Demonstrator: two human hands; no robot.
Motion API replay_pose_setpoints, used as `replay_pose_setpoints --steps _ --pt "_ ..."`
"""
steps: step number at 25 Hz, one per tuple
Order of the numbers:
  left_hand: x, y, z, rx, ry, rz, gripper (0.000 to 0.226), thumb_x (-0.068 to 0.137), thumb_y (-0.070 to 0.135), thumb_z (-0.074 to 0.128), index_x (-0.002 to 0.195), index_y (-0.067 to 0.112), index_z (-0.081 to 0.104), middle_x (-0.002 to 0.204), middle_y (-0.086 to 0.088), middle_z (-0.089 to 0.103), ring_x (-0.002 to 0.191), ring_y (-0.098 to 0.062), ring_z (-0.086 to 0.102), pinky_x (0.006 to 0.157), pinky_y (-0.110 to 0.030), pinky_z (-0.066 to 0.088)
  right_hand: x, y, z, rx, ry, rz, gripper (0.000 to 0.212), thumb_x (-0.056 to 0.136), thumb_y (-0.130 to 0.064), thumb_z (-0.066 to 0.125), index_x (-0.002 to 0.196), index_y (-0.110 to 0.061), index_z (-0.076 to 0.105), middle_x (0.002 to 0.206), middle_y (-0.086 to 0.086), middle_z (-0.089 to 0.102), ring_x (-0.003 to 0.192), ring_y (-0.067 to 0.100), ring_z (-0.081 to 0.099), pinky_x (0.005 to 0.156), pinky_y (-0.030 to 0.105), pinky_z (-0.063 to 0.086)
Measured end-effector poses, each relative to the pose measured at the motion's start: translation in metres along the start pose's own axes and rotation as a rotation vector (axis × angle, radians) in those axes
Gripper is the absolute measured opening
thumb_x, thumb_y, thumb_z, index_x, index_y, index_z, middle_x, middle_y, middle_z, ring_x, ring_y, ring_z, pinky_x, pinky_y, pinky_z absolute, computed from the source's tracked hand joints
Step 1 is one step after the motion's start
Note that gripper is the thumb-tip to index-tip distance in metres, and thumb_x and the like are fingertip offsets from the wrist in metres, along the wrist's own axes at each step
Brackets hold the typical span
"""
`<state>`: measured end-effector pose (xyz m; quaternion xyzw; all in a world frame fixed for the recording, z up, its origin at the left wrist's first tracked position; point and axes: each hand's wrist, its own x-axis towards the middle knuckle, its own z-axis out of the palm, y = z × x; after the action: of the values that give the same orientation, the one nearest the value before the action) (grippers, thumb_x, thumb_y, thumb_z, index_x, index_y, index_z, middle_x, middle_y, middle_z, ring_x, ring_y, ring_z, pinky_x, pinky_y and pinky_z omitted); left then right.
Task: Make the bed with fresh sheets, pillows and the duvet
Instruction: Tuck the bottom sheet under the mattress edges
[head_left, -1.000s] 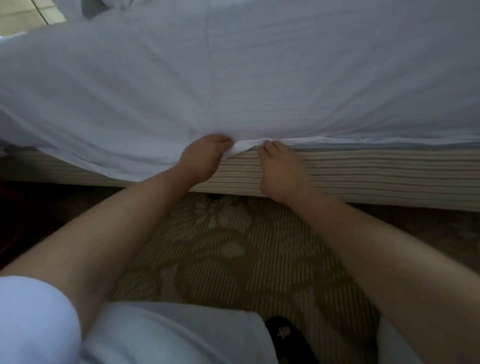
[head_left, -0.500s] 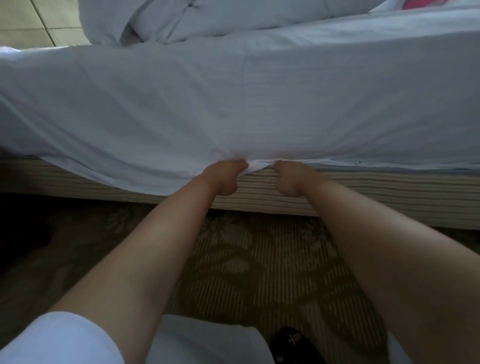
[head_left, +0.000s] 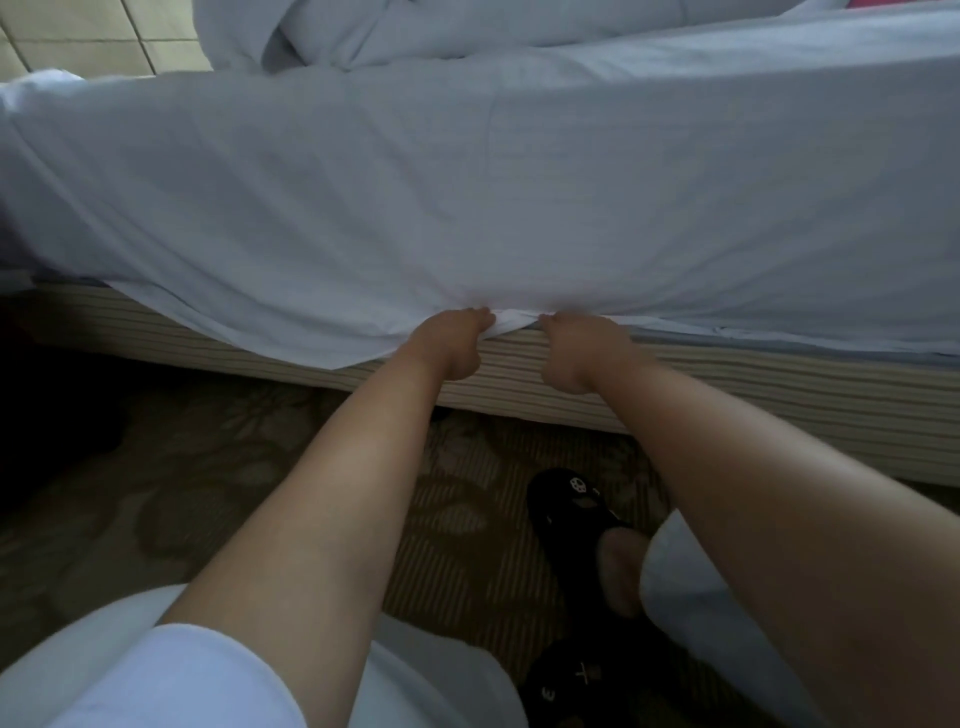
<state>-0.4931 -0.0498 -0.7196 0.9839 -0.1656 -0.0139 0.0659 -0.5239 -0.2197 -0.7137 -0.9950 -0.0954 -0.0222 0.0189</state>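
A white sheet covers the mattress and hangs over its near side. My left hand and my right hand sit close together at the sheet's lower hem, where mattress meets striped bed base. Both hands have curled fingers and grip a bunched fold of the hem between them. To the left the hem hangs loose over the base in a drooping flap. To the right it lies along the mattress bottom edge. A crumpled white duvet lies on the bed's far side.
Patterned brown carpet runs between me and the bed. My feet in black slippers stand close to the base. Pale floor tiles show beyond the bed at top left. A pink item peeks in at the top right.
My right hand went from flat fingers against the mattress edge to curled on the hem. Both hands stayed together at the hem while my view pulled back, revealing the duvet and my slippers.
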Motion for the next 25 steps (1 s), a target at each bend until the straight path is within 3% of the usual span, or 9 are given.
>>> replay_pose_setpoints --steps 7,12,15,17,22,25 --pt "-0.003 0.008 -0.002 0.050 0.014 -0.013 0.066 0.092 0.004 0.045 0.152 0.015 0.018 0.159 -0.004 0.017 0.143 -0.020 0.022 0.112 -0.023 0.014 -0.005 0.004 0.004 -0.037 0.034 -0.074 0.064 0.088 -0.028 0.052 0.146 -0.011 0.030 0.147 0.007 0.037 0.132 0.026 0.038 0.105 0.035 0.032" --pt "0.020 -0.011 0.000 0.033 0.137 0.046 0.055 0.089 0.014 0.059 0.142 0.016 0.044 0.150 -0.001 0.039 0.137 -0.019 0.035 0.109 -0.024 0.022 0.011 0.007 0.021 -0.205 0.156 -0.146 0.061 0.085 -0.024 0.050 0.141 -0.005 0.036 0.141 0.009 0.039 0.130 0.028 0.036 0.110 0.036 0.023" --pt "0.039 -0.022 0.005 -0.072 0.313 0.079 0.036 0.082 0.017 0.067 0.117 0.016 0.068 0.125 -0.002 0.063 0.118 -0.021 0.055 0.094 -0.024 0.035 0.023 0.001 0.033 -0.112 0.273 -0.167 0.054 0.073 -0.020 0.039 0.118 0.000 0.061 0.113 0.018 0.060 0.100 0.035 0.060 0.090 0.040 0.047" --pt "0.045 -0.026 0.007 -0.150 0.400 0.116 0.026 0.079 0.014 0.070 0.105 0.013 0.074 0.109 -0.006 0.070 0.106 -0.025 0.062 0.086 -0.026 0.040 0.026 0.000 0.040 -0.110 0.292 -0.135 0.059 0.066 -0.023 0.033 0.106 0.001 0.069 0.098 0.019 0.065 0.085 0.035 0.064 0.078 0.041 0.053" --pt "0.043 -0.031 0.011 -0.136 0.479 0.232 0.034 0.082 0.018 0.049 0.103 0.009 0.074 0.102 -0.012 0.072 0.094 -0.032 0.066 0.079 -0.032 0.045 0.021 -0.010 0.060 -0.060 0.285 -0.073 0.063 0.068 -0.022 0.033 0.118 0.005 0.062 0.108 0.022 0.062 0.097 0.038 0.061 0.091 0.041 0.047" --pt "0.041 -0.027 0.018 -0.060 0.549 0.274 0.032 0.081 0.021 0.046 0.089 0.012 0.076 0.080 -0.010 0.073 0.069 -0.029 0.068 0.059 -0.027 0.048 0.020 -0.004 0.063 -0.027 0.395 -0.094 0.053 0.074 -0.016 0.037 0.116 0.005 0.062 0.109 0.021 0.063 0.099 0.036 0.061 0.095 0.039 0.035"
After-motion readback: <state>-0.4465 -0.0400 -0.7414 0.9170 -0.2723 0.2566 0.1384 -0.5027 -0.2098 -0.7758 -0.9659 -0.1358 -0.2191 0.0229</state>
